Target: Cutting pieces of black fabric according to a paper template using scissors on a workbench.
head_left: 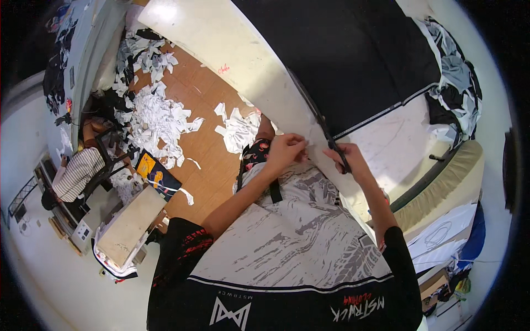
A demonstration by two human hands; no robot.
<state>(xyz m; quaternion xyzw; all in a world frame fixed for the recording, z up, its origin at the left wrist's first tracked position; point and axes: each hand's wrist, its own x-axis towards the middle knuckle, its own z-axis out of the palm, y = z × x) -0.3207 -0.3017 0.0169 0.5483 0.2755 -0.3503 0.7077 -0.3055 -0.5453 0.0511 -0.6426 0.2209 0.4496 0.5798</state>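
Observation:
My right hand [354,158] is closed round the handles of a pair of dark scissors [346,164]. They are at the near corner of a large black fabric piece [353,60] spread on a white table [254,60]. A pale, narrow edge runs along the fabric's near side. To the left of the scissors, by the table's edge, my left hand [288,149] is closed in a pinch. Whatever its fingertips hold, if anything, is too small to make out.
White fabric scraps [160,118] lie heaped on the brown floor left of the table. Black and grey cloth [455,77] is bundled at the right. A seated person in a striped top [80,174] is at the far left, near a smaller table [130,226].

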